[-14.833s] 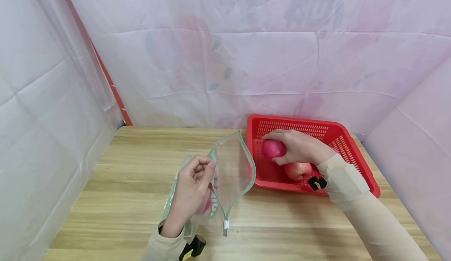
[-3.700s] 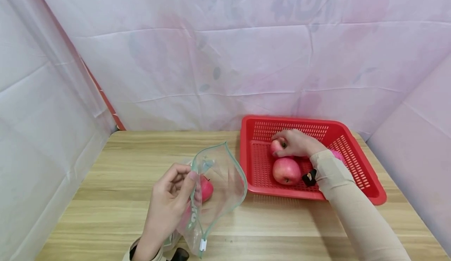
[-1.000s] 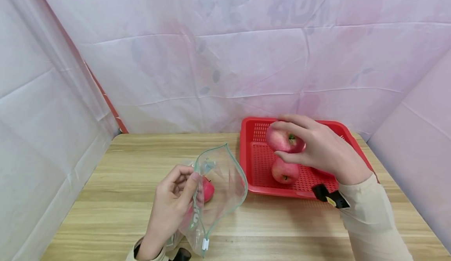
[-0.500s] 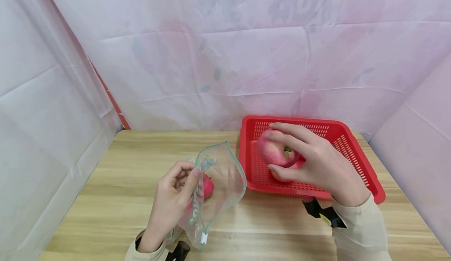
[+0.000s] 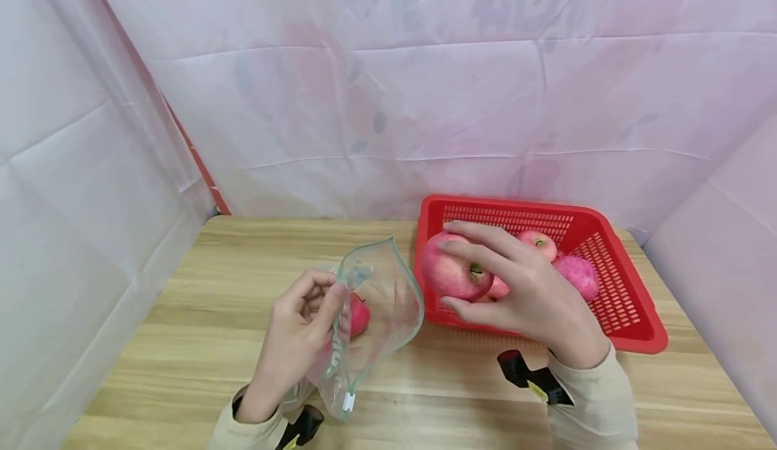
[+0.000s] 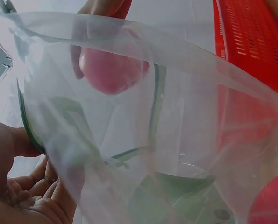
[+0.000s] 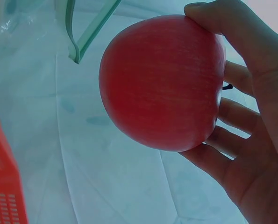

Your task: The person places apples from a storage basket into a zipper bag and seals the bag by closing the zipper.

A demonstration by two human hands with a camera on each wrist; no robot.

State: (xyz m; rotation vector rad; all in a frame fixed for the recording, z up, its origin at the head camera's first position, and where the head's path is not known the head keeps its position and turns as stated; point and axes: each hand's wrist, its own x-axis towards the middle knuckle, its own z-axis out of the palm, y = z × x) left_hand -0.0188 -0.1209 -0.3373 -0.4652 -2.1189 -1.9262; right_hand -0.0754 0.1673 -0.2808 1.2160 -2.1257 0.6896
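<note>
My left hand (image 5: 297, 332) pinches the rim of a clear slider zip bag (image 5: 388, 315) between thumb and fingers. The bag's green-edged mouth gapes toward the right, with a white slider at its lower end. Inside the bag lies a red apple (image 5: 359, 315), and more pink shows lower down behind the printed film. My right hand (image 5: 534, 291) grips a large pink-red apple (image 5: 446, 268), thumb below and fingers above, over the basket's left side. In the right wrist view this apple (image 7: 162, 84) fills the grasp, stem toward the palm, apart from the bag's green edge (image 7: 89, 35).
A red perforated basket (image 5: 652, 332) stands at the right on the wooden table (image 5: 200, 315). It holds an apple (image 5: 540, 242), a pink netted round thing (image 5: 578, 278) and another apple (image 5: 499, 289) partly behind my right hand. Pale cloth (image 5: 364, 119) hangs behind.
My right hand has lifted the apple from the basket and carried it left toward the bag's mouth. My left hand keeps its pinch on the bag. Earlier, the right hand held another pink fruit.
</note>
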